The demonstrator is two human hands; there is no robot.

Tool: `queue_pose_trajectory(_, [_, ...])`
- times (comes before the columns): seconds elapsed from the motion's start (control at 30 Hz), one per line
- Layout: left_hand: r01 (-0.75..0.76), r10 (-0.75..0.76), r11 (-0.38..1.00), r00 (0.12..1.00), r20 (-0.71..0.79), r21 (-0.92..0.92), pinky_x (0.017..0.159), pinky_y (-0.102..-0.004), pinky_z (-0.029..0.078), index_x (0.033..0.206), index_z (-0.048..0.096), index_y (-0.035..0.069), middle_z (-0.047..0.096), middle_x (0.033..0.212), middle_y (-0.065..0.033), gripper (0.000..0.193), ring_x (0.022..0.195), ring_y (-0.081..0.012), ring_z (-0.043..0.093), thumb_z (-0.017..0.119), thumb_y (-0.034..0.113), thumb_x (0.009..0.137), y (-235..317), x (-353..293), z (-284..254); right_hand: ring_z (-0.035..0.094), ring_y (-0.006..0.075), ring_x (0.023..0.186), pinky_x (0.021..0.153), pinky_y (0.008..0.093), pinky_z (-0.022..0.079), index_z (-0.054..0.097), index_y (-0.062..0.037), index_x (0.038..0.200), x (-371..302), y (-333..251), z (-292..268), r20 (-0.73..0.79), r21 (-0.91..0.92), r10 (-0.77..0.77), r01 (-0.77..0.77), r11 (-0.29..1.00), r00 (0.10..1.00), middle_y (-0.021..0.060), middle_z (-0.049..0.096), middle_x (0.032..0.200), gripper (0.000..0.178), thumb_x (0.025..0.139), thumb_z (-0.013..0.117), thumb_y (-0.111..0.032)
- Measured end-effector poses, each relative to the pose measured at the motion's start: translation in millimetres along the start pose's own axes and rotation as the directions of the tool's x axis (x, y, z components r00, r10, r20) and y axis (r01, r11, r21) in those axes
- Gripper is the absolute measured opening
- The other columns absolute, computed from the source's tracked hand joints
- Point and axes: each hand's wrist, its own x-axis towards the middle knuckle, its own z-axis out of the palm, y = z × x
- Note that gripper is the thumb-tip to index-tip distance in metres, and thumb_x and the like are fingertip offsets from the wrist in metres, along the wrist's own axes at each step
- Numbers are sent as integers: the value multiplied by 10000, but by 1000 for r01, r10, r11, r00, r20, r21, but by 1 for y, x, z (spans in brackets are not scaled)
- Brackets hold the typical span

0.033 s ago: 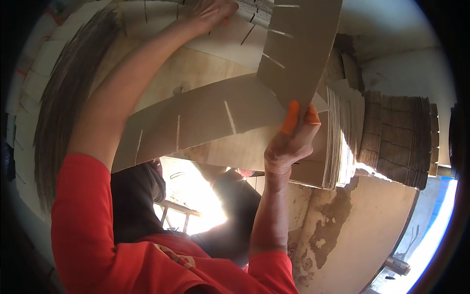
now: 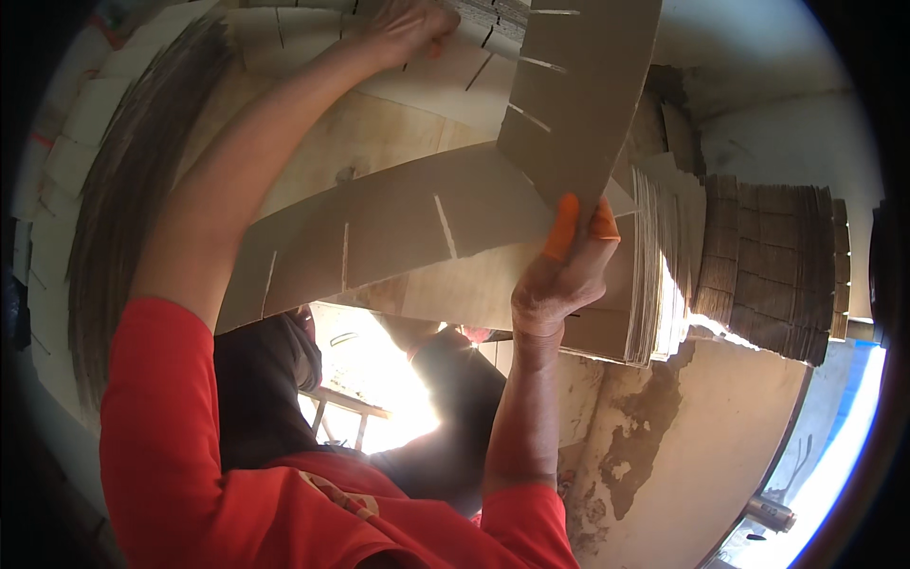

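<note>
My right hand (image 2: 566,270), with orange covers on its thumb and a finger, is closed round slotted cardboard strips where they meet. One long strip (image 2: 379,228) with slits along its lower edge stretches left from it and passes beside my left forearm. Another strip (image 2: 583,95), slit along its left edge, stands up above the hand. At the far side my left hand (image 2: 412,30) is curled over slotted cardboard pieces (image 2: 455,66) lying there. What its fingers hold, if anything, is hidden.
Beneath the strips is a pale wooden board (image 2: 398,128). Stacked cardboard (image 2: 142,190) lines the left. To the right stand a pile of cardboard sheets (image 2: 645,275) and darker bundled slotted strips (image 2: 773,266). A stained wall surface (image 2: 701,436) lies at lower right.
The curled fingers of my left hand have shifted very slightly. My right hand and the cardboard strips look the same.
</note>
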Motion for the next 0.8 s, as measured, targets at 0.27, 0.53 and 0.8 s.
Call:
queue_pose_trajectory(0.27, [-137,140,985,990,27,-101,674,-448,468,754,596,21,611,809,-158,62,831,-344,594,597,25,692,44,-32,-7,654,137,738,641,226,530,381,54,1369,2,-3,-8,28,-29,-36,36,999,999,132,679,986,515,886,557,83])
queue_pose_trajectory(0.53, [-139,142,984,990,23,-109,622,-478,460,677,574,-3,574,691,-206,66,694,-390,583,518,-6,712,72,-42,-6,601,95,641,573,201,503,368,83,1365,2,0,-17,-15,-66,-116,115,991,993,174,601,1217,534,867,555,122])
queue_pose_trajectory(0.8, [-259,258,965,966,-21,-51,597,-474,464,704,605,-1,592,717,-217,62,694,-403,598,551,18,728,82,-45,-3,612,112,619,539,215,499,352,89,1368,-3,4,-23,36,-64,-88,90,994,995,170,542,1306,553,855,554,132])
